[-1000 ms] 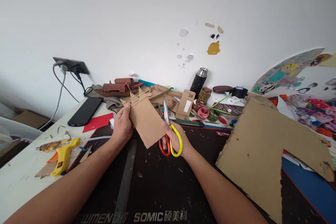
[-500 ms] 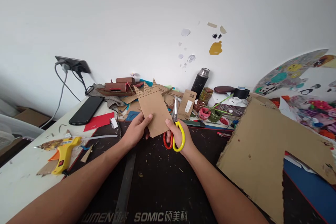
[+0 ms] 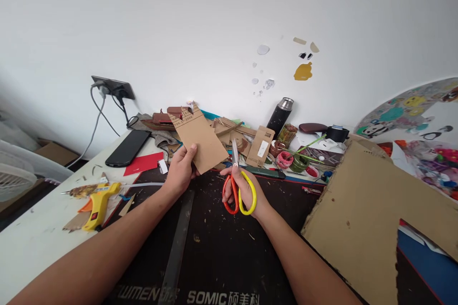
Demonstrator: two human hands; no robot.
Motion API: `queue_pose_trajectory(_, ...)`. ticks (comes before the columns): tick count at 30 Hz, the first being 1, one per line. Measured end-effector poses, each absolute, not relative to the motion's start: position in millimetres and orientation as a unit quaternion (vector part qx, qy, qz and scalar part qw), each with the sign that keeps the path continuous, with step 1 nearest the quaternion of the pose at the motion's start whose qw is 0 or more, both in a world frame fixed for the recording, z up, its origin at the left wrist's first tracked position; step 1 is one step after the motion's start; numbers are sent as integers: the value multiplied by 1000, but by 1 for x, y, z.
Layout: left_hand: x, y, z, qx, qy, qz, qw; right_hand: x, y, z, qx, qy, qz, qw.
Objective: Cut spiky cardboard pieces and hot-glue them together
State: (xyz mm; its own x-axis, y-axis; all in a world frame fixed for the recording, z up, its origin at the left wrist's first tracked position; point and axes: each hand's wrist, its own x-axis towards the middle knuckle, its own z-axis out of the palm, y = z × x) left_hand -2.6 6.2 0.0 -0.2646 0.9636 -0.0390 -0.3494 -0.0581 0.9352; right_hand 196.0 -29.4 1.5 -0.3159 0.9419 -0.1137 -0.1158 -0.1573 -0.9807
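A brown cardboard piece (image 3: 201, 145) with jagged points along its top edge is pinched by my left hand (image 3: 182, 167), thumb on the front face. Printed lines and digits run just below the points. Scissors (image 3: 234, 158) with one red and one yellow handle are gripped in my right hand (image 3: 248, 190); their blades look closed and point away from me. The scissors are apart from the cardboard, to its right. Some fingers of my left hand are hidden behind the piece.
A yellow glue gun (image 3: 98, 202) and a black phone (image 3: 128, 147) lie at left. A metal ruler (image 3: 177, 248) rests on the dark mat. Paint jars (image 3: 285, 160), a black flask (image 3: 281, 116) and cardboard scraps line the back. A big cardboard sheet (image 3: 354, 209) covers the right.
My right hand has let go of the cardboard's lower corner and drawn away with the scissors. The cardboard, still in my left hand, has tilted further left. The view has shifted slightly.
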Motion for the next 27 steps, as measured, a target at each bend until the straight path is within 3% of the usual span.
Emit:
queue_pose_trajectory(18, -13, 11, 13, 290, 414, 705, 498, 195, -37, 1, -356, -531, 699, 320)
queue_pose_trajectory(27, -16, 12, 12, 287, 418, 697, 507, 192, -43, 8, -380, -536, 672, 341)
